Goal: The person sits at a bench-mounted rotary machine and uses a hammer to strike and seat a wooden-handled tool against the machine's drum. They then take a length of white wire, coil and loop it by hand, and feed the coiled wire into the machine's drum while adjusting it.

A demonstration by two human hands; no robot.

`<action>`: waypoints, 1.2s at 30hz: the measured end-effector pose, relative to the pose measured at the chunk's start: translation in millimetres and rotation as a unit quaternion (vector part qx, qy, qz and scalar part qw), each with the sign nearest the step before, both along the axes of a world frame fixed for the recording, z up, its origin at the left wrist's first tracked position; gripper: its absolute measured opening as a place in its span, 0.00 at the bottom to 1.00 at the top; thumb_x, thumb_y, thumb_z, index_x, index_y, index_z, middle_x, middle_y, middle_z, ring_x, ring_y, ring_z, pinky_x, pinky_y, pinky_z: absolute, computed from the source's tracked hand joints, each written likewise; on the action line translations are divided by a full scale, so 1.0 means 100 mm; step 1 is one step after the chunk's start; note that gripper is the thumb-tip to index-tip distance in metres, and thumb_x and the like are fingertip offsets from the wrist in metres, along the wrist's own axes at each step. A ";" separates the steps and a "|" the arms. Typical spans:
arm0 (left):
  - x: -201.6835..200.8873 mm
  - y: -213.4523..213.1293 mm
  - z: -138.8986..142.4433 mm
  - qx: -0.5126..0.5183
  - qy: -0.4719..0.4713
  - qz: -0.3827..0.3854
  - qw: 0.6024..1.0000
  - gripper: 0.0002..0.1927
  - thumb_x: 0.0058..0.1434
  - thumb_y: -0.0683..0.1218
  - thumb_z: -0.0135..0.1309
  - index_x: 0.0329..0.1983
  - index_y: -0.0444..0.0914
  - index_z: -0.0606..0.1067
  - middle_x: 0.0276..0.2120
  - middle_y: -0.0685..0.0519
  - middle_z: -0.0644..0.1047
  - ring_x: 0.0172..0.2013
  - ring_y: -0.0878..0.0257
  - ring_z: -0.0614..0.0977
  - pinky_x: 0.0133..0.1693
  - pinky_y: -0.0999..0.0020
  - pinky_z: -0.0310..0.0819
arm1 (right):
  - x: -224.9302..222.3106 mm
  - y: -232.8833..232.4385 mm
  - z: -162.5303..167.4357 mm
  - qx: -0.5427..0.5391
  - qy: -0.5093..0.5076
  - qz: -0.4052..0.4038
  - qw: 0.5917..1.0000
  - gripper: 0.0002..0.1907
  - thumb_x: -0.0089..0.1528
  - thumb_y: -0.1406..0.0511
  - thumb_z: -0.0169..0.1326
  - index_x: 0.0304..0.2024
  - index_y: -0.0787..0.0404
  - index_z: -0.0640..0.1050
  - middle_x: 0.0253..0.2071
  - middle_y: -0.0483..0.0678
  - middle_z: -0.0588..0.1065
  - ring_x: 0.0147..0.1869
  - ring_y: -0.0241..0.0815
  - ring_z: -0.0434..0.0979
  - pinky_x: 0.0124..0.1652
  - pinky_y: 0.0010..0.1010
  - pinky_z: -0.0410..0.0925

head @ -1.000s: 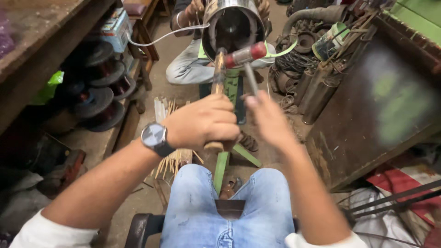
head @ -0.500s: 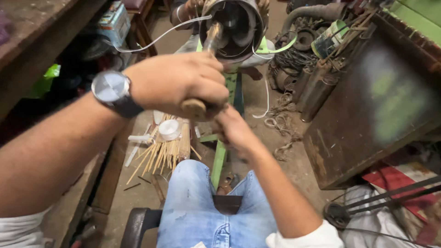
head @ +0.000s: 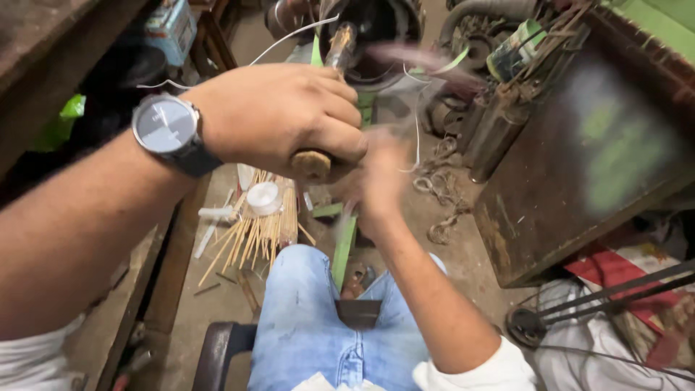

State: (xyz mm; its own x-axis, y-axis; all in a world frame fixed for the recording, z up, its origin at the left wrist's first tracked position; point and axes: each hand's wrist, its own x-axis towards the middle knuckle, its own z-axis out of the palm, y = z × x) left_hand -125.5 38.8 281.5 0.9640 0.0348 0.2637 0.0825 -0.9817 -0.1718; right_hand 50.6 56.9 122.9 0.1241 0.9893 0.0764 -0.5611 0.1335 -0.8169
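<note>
Wooden-handled tool sits clenched in the left hand, its shaft running up into the dark metal cylinder just beyond the knuckles. It looks stiff and fairly light, best gripped by the rounded wooden butt below the fist. The right hand, just beneath the cylinder, is motion-blurred; whether it grasps anything cannot be told, possibly a thin rod.

Blue jeans; dark grey-faced watch; pale sticks; green bar.
</note>
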 end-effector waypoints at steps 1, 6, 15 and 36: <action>-0.02 0.00 0.01 0.012 -0.021 -0.006 1.000 0.10 0.57 0.49 0.59 0.35 0.41 0.73 0.32 0.51 0.75 0.39 0.48 0.77 0.46 0.54 0.71 | 0.00 0.03 -0.06 0.001 -0.067 0.084 0.994 0.10 0.72 0.56 0.46 0.47 0.54 0.69 0.27 0.38 0.61 0.22 0.28 0.58 0.19 0.23 0.54; 0.14 -0.27 -0.43 0.047 -0.120 0.041 0.991 0.11 0.55 0.47 0.59 0.43 0.46 0.79 0.30 0.54 0.75 0.38 0.51 0.78 0.43 0.55 0.72 | 0.43 -0.19 -0.42 0.068 0.003 0.304 0.950 0.16 0.65 0.59 0.53 0.55 0.50 0.72 0.25 0.37 0.71 0.19 0.23 0.64 0.17 0.18 0.60; 1.17 -0.52 -1.47 -0.030 -0.215 -0.086 0.972 0.24 0.58 0.49 0.59 0.57 0.41 0.71 0.48 0.49 0.75 0.55 0.52 0.76 0.59 0.56 0.71 | 1.70 -0.54 -1.03 -0.001 0.051 0.333 0.942 0.27 0.66 0.63 0.50 0.67 0.62 0.68 0.52 0.51 0.71 0.48 0.41 0.74 0.42 0.29 0.70; 0.91 1.84 -1.65 0.090 -0.459 0.410 0.783 0.24 0.69 0.60 0.57 0.30 0.37 0.70 0.25 0.43 0.78 0.25 0.44 0.82 0.28 0.51 0.76 | 3.05 0.09 -2.66 -0.122 0.221 0.108 0.962 0.21 0.65 0.50 0.52 0.34 0.62 0.72 0.23 0.45 0.68 0.17 0.35 0.64 0.25 0.25 0.65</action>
